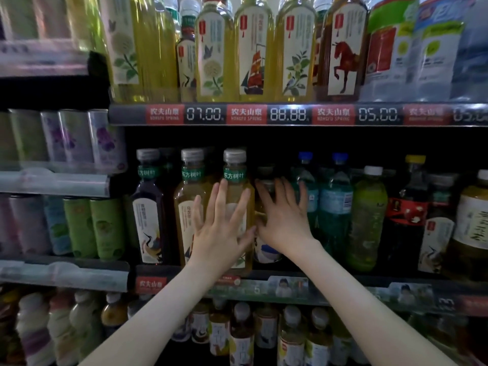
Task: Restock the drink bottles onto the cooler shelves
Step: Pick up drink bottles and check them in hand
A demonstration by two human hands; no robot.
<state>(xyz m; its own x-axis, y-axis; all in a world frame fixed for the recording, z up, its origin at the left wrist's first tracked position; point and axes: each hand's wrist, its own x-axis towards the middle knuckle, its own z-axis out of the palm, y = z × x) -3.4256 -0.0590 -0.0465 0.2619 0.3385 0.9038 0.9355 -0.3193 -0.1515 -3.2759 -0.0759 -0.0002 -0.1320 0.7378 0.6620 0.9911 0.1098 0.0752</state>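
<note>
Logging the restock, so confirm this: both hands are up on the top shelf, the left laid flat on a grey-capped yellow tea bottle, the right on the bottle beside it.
Wrong shelf. The head view shows both hands at the middle shelf, under the price strip. The left hand lies flat on the grey-capped yellow tea bottle, and the right hand is on the bottle beside it.

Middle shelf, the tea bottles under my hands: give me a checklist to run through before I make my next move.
1. Left hand flat on yellow tea bottle: ok.
2. Yellow tea bottle upright at shelf edge: ok.
3. Right hand gripping recessed bottle: not ok, fingers only spread against it.
4. Recessed bottle level with yellow tea bottle: not ok, sits further back.
5. Blue-capped bottles beside right hand upright: ok.
</note>
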